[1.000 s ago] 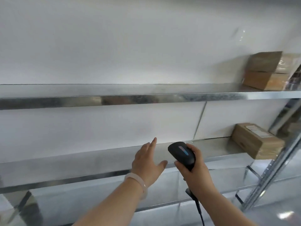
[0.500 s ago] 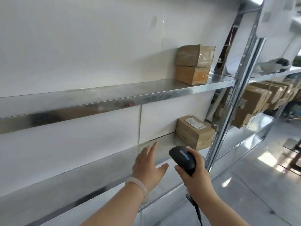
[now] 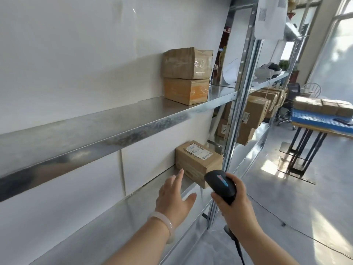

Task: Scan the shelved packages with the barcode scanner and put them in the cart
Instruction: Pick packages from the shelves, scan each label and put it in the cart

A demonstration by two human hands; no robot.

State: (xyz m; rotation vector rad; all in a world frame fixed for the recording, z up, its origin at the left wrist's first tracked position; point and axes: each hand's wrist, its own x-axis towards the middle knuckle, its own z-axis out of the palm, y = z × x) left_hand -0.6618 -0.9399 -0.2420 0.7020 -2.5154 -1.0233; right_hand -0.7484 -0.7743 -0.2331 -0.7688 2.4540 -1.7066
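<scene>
A labelled brown package (image 3: 198,161) lies at the right end of the lower metal shelf (image 3: 133,207). Two stacked brown packages (image 3: 187,75) stand on the upper shelf (image 3: 95,129). My left hand (image 3: 174,197) reaches over the lower shelf with straight fingers, its fingertips just short of the labelled package. My right hand (image 3: 234,205) grips a black barcode scanner (image 3: 220,185), held in front of that package with its cable hanging down. No cart can be made out with certainty.
A metal upright (image 3: 236,111) ends this shelf bay. Beyond it more shelves hold several cardboard boxes (image 3: 256,115). At the far right a blue perforated surface on black legs (image 3: 321,119) carries brown packages. The grey floor shines below.
The view has swung right along the shelves, bringing the packages closer to the middle. My left hand has stretched nearer the labelled package, and the scanner has stayed in my right hand.
</scene>
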